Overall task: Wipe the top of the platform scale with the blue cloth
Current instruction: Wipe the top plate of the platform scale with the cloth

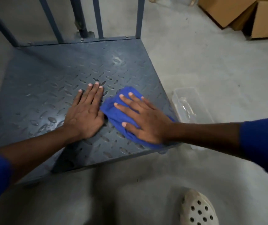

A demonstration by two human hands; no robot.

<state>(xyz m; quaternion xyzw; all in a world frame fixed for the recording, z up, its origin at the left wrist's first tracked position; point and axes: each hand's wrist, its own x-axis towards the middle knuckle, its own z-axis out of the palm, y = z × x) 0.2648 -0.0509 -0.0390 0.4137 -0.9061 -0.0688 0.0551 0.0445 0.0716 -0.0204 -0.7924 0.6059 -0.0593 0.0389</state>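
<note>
The platform scale (pixel 52 75) is a grey-blue checker-plate deck on the concrete floor, with upright rails at its far edge. A crumpled blue cloth (pixel 113 109) lies on the deck near its right front corner. My right hand (pixel 143 119) lies flat on the cloth with fingers spread and straight, pressing it onto the plate. Just left of the cloth, my left hand (pixel 85 114) rests palm down on the bare plate, its fingers straight and close together.
A clear plastic tub (pixel 193 104) holding some water stands on the floor right of the scale. Cardboard boxes (pixel 250 15) sit at the back right. My pale perforated shoe (pixel 198 208) is on the floor in front. A rail frame (pixel 97 18) rises behind the deck.
</note>
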